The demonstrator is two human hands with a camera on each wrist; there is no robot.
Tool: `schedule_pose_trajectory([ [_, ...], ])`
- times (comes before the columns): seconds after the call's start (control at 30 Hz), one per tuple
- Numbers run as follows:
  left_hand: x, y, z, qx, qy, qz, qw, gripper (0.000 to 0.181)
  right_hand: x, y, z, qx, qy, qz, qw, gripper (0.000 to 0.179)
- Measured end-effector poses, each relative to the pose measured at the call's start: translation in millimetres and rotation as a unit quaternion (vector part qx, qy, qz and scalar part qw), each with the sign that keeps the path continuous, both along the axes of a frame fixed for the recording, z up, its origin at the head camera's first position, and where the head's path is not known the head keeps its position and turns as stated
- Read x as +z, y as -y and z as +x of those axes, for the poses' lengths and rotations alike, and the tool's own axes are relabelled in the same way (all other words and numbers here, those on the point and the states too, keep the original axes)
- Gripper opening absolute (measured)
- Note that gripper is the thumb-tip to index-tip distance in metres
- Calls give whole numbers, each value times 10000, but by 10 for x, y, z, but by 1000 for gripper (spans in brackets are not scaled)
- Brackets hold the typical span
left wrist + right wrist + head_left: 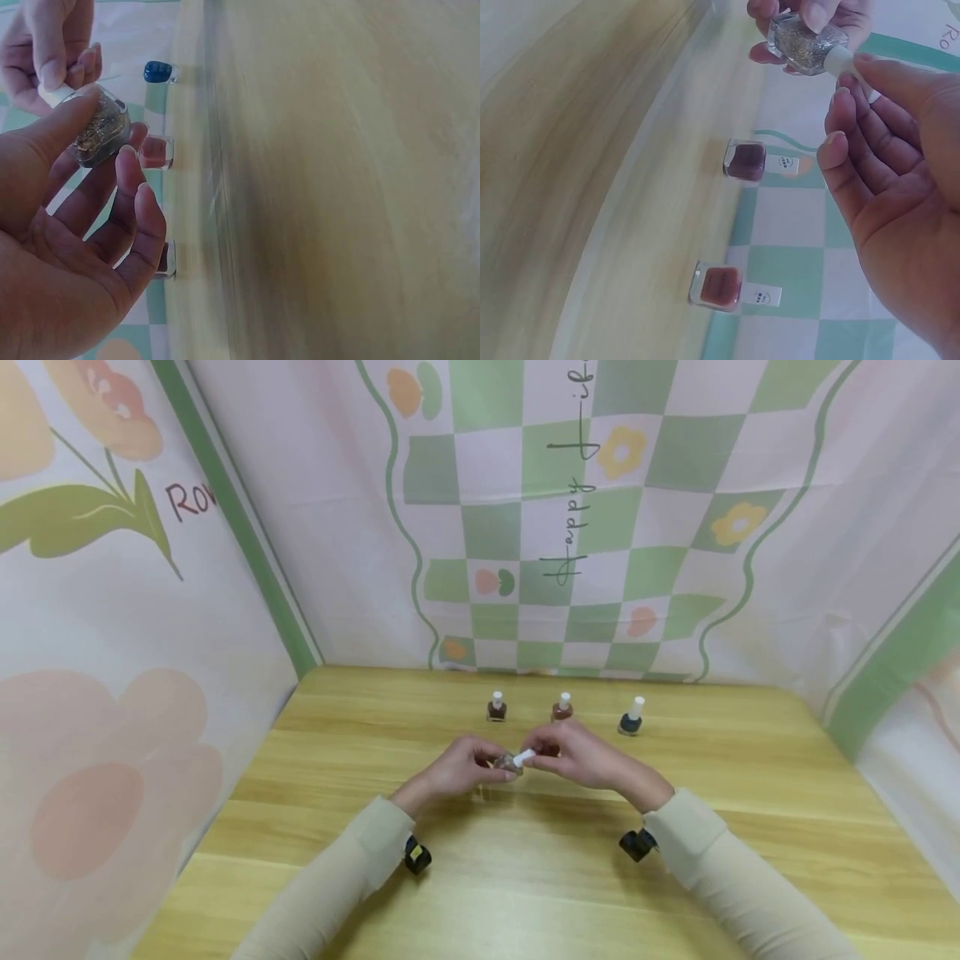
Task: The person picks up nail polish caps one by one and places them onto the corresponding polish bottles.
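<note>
A clear nail polish bottle filled with gold-silver glitter (801,46) is held tilted above the wooden table. My left hand (461,767) pinches its glass body between thumb and fingers. On the bottle's white cap (840,61), the thumb and fingers of my right hand (581,757) keep a pinch. The cap sits at the bottle's neck; whether it is loose or tight I cannot tell. In the left wrist view the glitter bottle (103,133) partly hides the right hand's fingertips.
Behind the hands stand three white-capped nail polish bottles: a dark brown-purple one (497,710), a reddish-brown one (562,712) and a dark blue one (630,722). They rest on the wooden table (525,877). A patterned cloth (495,531) hangs at its back edge.
</note>
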State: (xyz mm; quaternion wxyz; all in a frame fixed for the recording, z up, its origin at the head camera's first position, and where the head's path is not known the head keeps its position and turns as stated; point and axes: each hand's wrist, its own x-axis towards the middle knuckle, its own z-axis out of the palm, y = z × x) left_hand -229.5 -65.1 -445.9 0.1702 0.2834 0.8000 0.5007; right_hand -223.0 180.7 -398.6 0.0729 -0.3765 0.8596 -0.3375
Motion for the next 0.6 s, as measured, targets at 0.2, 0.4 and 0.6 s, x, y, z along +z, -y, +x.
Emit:
schedule_pose_trajectory([
  [0.2, 39, 1, 12, 255, -26, -110, 9996, 12, -32, 9, -4, -119, -99, -115, 9998, 13],
  [0.4, 73, 0, 22, 363, -201, -234, 9989, 11, -55, 43, 10, -420, 36, -365, 9984, 16],
  [0.6, 58, -24, 10, 445, -502, -167, 9976, 10, -66, 89, 6, -832, 456, -834, 9920, 16],
])
